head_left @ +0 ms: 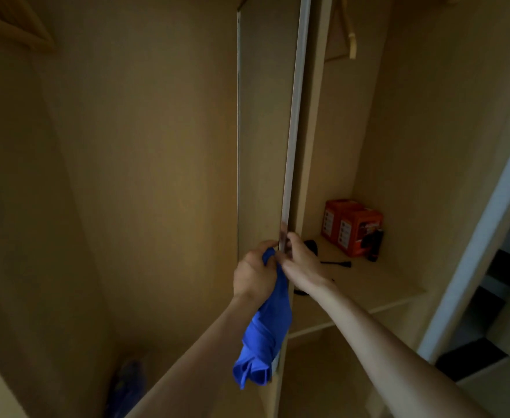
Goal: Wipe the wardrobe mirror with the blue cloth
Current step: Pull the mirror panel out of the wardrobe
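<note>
Nearest, the blue cloth [261, 339] hangs in a bunched tail below the left hand [255, 274], whose curled fingers grip its top end right against the edge of the wardrobe door [294, 131]. Just beside it, touching the cloth, the right hand [302, 260] pinches that same pale door edge, which runs up edge-on so that its faces cannot be read. Farther back, right of the door, a black stick-like tool [338, 263] lies near the middle of the shelf [368, 286], two orange boxes [353, 227] stand at its back edge, and a wooden hanger [350, 40] hangs high above.
</note>
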### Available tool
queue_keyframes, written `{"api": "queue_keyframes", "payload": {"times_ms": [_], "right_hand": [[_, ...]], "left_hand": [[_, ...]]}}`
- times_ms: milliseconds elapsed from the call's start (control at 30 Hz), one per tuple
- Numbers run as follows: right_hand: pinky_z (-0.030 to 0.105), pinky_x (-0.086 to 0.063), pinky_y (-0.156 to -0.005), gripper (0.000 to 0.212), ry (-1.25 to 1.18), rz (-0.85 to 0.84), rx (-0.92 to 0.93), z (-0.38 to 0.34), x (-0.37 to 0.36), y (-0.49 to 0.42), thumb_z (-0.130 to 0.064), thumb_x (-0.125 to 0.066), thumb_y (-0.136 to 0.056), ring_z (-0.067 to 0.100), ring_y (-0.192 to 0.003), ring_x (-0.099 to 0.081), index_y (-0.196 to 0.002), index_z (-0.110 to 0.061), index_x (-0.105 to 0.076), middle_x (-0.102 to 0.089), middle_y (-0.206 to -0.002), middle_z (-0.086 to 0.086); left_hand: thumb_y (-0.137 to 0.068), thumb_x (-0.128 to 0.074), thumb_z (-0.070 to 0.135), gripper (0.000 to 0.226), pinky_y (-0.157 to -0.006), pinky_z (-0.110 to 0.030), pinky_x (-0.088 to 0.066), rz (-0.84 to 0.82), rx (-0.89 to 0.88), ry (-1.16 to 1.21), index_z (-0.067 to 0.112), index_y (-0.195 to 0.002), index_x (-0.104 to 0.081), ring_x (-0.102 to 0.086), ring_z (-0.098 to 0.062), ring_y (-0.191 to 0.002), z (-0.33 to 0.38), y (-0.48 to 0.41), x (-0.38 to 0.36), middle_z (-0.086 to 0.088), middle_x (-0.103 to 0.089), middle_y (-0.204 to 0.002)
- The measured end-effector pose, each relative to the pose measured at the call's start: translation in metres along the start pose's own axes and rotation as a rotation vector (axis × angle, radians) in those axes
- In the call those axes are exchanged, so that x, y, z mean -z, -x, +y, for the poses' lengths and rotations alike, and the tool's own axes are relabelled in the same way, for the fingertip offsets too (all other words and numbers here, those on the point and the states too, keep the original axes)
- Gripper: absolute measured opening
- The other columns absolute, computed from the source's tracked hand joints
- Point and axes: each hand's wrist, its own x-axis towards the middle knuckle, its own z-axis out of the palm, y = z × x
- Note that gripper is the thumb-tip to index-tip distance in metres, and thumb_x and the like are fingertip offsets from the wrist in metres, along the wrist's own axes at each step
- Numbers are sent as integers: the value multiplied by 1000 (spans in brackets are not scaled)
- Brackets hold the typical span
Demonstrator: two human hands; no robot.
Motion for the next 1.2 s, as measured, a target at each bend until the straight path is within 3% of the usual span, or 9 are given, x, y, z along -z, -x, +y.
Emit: {"api": "queue_keyframes", "payload": {"times_ms": [100, 167, 233, 367, 400, 567, 833, 1033, 1200], "right_hand": [[18, -41, -62, 32, 25, 15, -8, 2, -2, -1, -31, -49, -101, -7, -79, -48, -132, -35, -41, -50, -108, -15], [19, -39, -60, 31, 40, 24, -8, 4, -3, 0, -31, -49, -101, -9, -76, -46, -132, -34, -41, -49, -105, -15], [19, -38, -59, 34, 45, 36, 8, 5, -3, 1, -31, -48, -102, -7, -77, -48, -135, -33, -41, -51, -109, -13], [29, -42, -72, 36, 56, 43, 36, 6, 4, 8, -33, -47, -103, 19, -109, -61, -138, -27, -42, -60, -127, -3], [30, -42, -72, 35, 63, 41, 43, 7, 7, 10, -33, -47, -103, 21, -109, -61, -137, -25, -43, -61, -125, -2], [26, -39, -56, 12, 117, 33, 99, 16, 22, 28, -36, -49, -103, 11, -82, -57, -113, -30, -47, -59, -98, -9], [26, -43, -58, 10, 103, -28, 204, 26, 48, 63, -37, -55, -100, 8, -81, -59, -105, -30, -50, -61, -94, -12], [21, -39, -56, 10, 95, -46, 256, 34, 59, 87, -38, -57, -98, 5, -80, -56, -103, -33, -50, -60, -95, -13], [17, -35, -52, 12, 82, -44, 273, 34, 68, 107, -40, -59, -97, -1, -73, -53, -98, -35, -48, -55, -85, -20]], "left_hand": [[-103, -52, 20, 35, -87, -28, -51, 45, 17, 19, 29, -136, -61, -66, -21, -111, -1, 6, -6, -1, -73, -120], [-103, -52, 22, 33, -87, -31, -52, 50, 39, 36, 29, -133, -63, -66, -21, -108, 1, 9, -9, -1, -73, -117], [-103, -53, 23, 30, -88, -32, -52, 44, 62, 45, 30, -130, -64, -66, -20, -108, 3, 11, -9, 0, -73, -116], [-101, -57, 25, 20, -87, -36, -55, 35, 97, 35, 30, -116, -69, -66, -18, -102, 11, 14, -8, 3, -74, -107], [-101, -57, 26, 18, -85, -36, -55, 37, 109, 32, 31, -113, -70, -67, -17, -100, 14, 16, -9, 4, -74, -106], [-100, -60, 32, 10, -82, -39, -56, 67, 151, 10, 31, -103, -69, -66, -16, -99, 30, 38, -16, 7, -73, -102], [-99, -62, 35, 9, -85, -44, -58, 151, 200, 14, 32, -103, -70, -68, -15, -97, 59, 85, -31, 8, -73, -102], [-99, -62, 33, 9, -90, -43, -57, 183, 216, -4, 32, -103, -70, -66, -14, -102, 77, 116, -39, 8, -72, -106], [-100, -61, 31, 10, -93, -45, -55, 175, 201, -31, 30, -105, -70, -64, -16, -106, 89, 135, -41, 7, -70, -111]]}}
